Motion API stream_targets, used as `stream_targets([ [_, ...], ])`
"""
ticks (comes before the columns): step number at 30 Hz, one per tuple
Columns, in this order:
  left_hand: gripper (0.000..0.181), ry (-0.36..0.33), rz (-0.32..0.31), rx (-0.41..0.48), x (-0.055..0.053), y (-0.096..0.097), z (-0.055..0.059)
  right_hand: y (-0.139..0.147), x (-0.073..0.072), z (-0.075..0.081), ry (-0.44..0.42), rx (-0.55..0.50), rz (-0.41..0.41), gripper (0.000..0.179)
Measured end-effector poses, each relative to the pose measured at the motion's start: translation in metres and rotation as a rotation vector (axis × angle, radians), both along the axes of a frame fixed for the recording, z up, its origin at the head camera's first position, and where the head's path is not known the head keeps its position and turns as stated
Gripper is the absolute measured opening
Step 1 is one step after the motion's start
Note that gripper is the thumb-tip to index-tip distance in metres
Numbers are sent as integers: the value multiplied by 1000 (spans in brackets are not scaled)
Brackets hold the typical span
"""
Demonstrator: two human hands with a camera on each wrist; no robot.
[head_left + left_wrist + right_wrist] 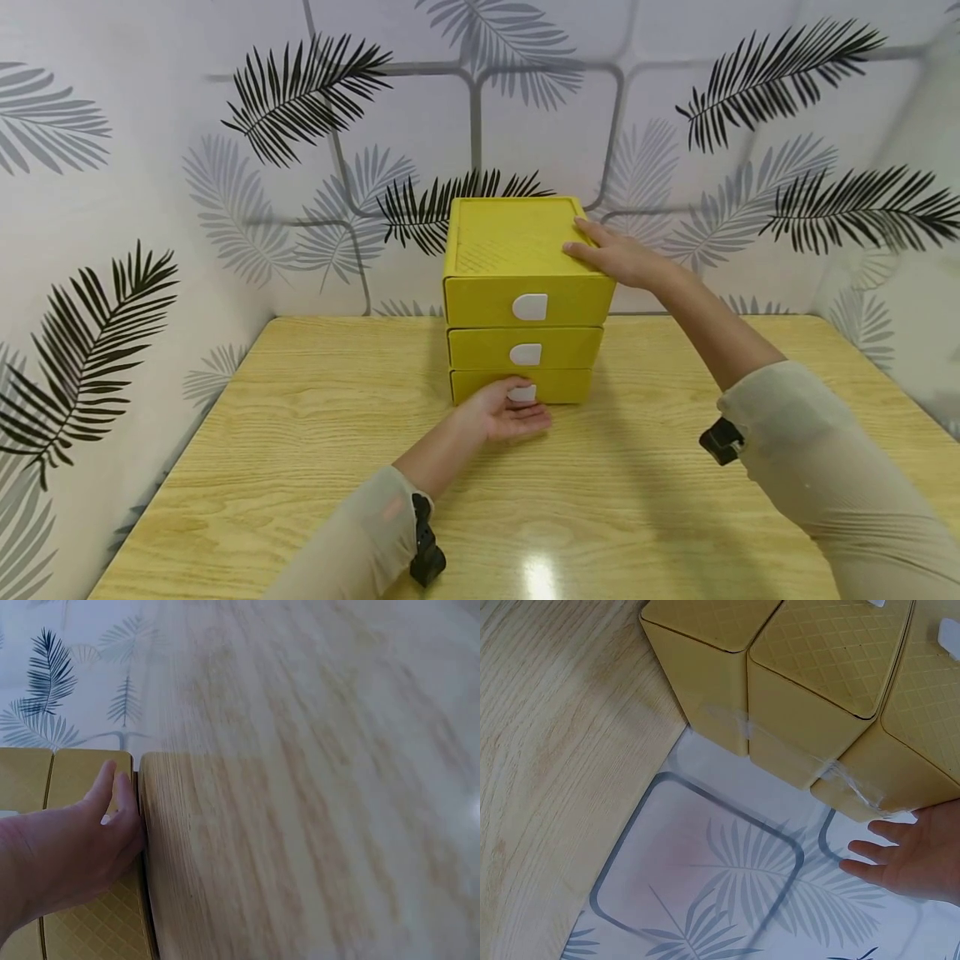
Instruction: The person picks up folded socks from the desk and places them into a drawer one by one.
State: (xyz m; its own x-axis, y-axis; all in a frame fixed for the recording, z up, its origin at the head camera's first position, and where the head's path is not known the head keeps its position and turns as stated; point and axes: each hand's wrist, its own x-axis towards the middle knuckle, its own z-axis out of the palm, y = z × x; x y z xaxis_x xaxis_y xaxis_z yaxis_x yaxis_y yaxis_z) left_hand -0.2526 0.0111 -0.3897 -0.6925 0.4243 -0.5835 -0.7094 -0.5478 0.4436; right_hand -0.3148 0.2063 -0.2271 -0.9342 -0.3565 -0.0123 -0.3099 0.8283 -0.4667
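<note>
A yellow three-drawer unit (pixel 525 300) stands at the far side of the table, each drawer front bearing a white tab handle (pixel 529 307). My left hand (pixel 504 415) is at the bottom drawer, thumb above its white tab (pixel 522 392) and the other fingers stretched out below. In the left wrist view, a bit of white shows between the spread thumb and fingers of the left hand (pixel 79 844). My right hand (pixel 618 254) rests on the unit's top right edge, fingers spread. The right wrist view shows that hand (pixel 915 855) against the unit's side.
The light wooden table (pixel 337 417) extends around the unit. Behind it is a pale leaf-patterned wall covering (pixel 547 108). Clear tape (pixel 847 784) runs along the unit's side. Black straps (pixel 723 440) sit on both sleeves.
</note>
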Motion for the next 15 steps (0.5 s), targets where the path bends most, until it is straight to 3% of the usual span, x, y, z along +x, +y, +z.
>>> stream_targets([
  [6,49,23,-72,-39,-3,-4,0,2,-2,-3,7,-12,16,70],
  [12,55,162,-283,-215,0,-15,-2,5,-5,-11,-4,-86,30,71],
  [15,54,277,-410,-324,-1,-28,2,9,-5,-13,-44,-180,38,72],
])
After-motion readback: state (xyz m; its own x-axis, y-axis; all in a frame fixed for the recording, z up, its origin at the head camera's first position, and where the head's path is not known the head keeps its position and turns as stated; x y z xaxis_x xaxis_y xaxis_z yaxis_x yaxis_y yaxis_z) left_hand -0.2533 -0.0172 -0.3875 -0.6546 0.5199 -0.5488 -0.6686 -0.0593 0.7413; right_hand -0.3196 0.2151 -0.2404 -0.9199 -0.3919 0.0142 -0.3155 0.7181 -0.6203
